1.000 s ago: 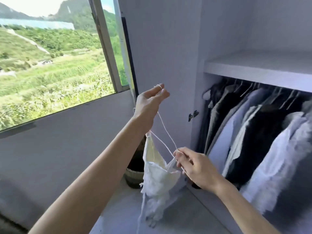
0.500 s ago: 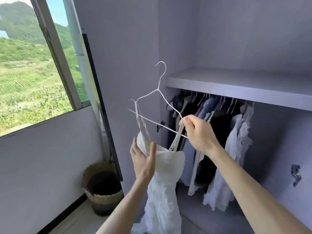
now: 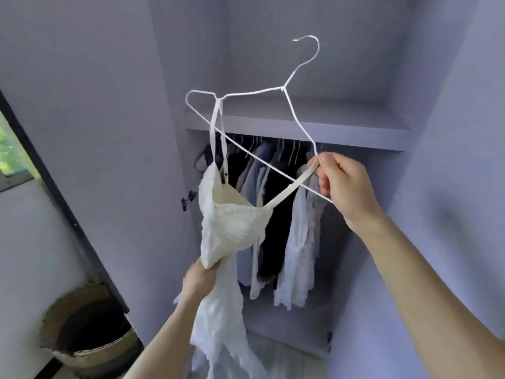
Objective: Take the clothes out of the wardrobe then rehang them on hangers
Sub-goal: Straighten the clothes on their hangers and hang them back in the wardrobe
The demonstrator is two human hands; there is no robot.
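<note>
While one strap hung over the hanger's left end, the other strap was pinched by the right hand and the dress was gripped by the left hand, before the wardrobe. It was best slipped gently over the right end.

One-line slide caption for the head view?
Head view: right hand holds a white wire hanger and one strap at its end; left hand grips the white dress, other strap already looped on.

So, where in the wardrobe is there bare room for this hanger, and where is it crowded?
Bare room lies under the shelf, between the white garment and the wardrobe's right wall. Left of that, hanging clothes crowd together.
</note>
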